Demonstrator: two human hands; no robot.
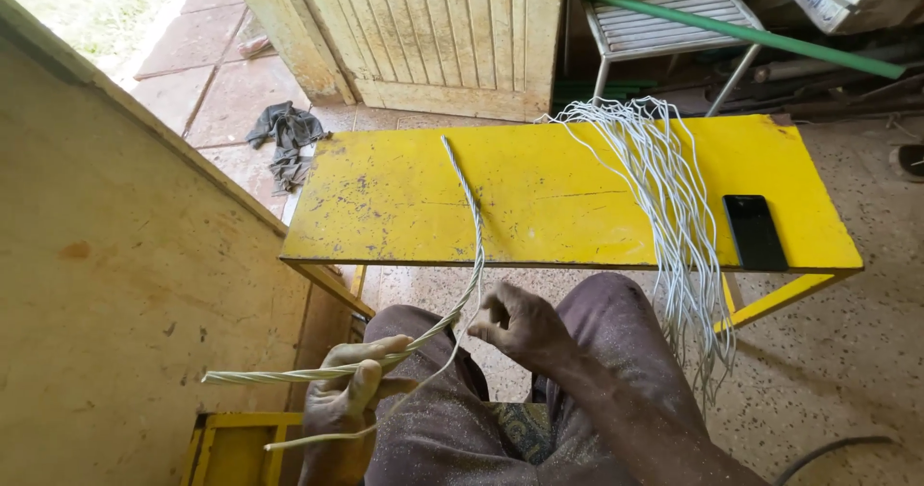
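Observation:
A twisted white cord (474, 218) runs from the top of the yellow bench (404, 202) down to my lap. My left hand (348, 396) is shut around the cord's twisted lower end, which sticks out to the left. My right hand (520, 326) pinches loose white strands just below the bench's front edge. A bundle of loose white strands (674, 197) lies across the bench's right part and hangs over its front edge.
A black phone (755, 231) lies on the bench at the right. A grey rag (285, 140) is on the tiled floor by a pale wooden door (433, 34). A metal chair (664, 10) and green pipe (741, 32) stand behind. A plywood board (125, 274) leans at left.

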